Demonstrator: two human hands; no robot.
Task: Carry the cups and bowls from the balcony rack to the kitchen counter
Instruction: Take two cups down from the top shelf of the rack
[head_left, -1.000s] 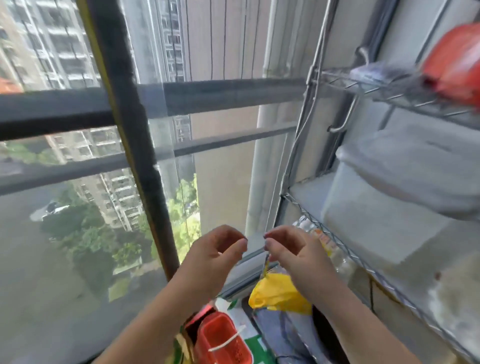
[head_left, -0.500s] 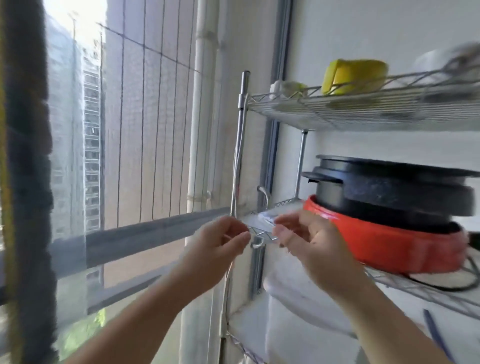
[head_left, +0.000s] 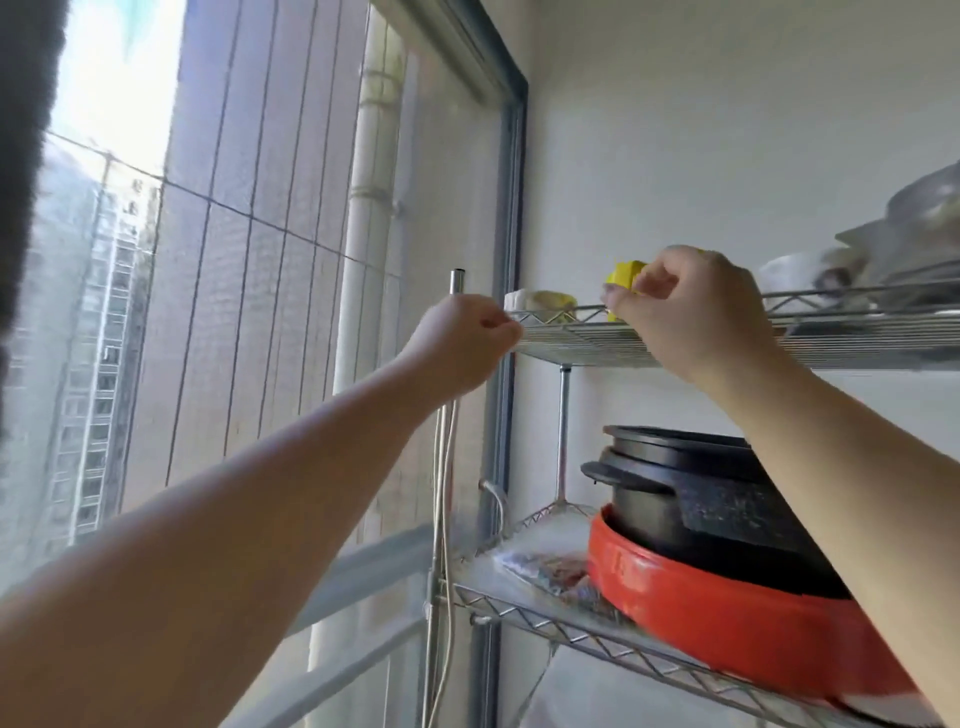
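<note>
I see both bare forearms raised and extended, my left hand (head_left: 467, 340) curled closed, my right hand (head_left: 685, 312) loosely curled, fingers bent.

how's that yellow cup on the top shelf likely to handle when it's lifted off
The yellow cup looks small and plastic, so probably light and stiff. It stands on the open wire top shelf, so a nudge might tip it. The right hand is beside it, fingers curled, and one hand should manage it.
</note>
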